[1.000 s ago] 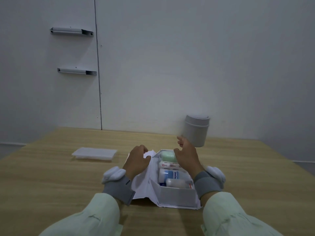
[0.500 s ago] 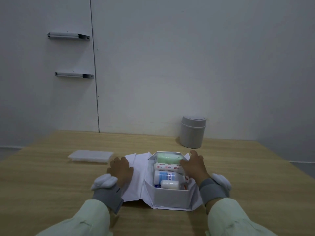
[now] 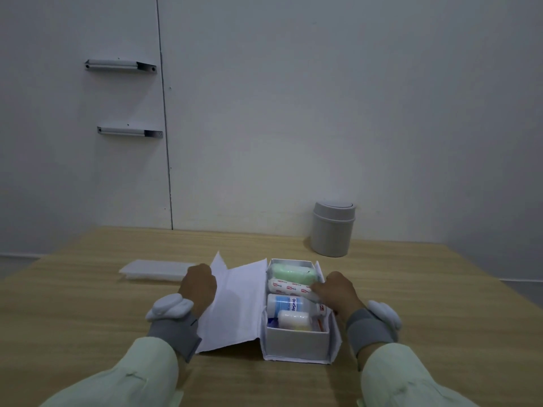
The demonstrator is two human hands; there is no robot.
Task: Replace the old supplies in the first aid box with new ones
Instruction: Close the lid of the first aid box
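A white first aid box [image 3: 296,343] stands open on the table in front of me, its lid flap [image 3: 235,304] laid out to the left. Inside lie a green roll [image 3: 292,274], a white bandage roll with red print [image 3: 289,287], a white bottle with a blue label [image 3: 289,304] and a small white roll [image 3: 295,318]. My left hand [image 3: 198,284] rests at the flap's left edge, fingers curled on it. My right hand [image 3: 338,290] is at the box's right side, its fingertips touching the printed bandage roll.
A flat clear plastic tray [image 3: 157,270] lies left of the box. A grey lidded bin [image 3: 332,229] stands at the back right by the wall. The wooden table [image 3: 88,306] stretches wide on both sides.
The lid flap has been opened out flat to the left by my left hand. My right hand dropped from above the box to its right side and now touches the printed roll.
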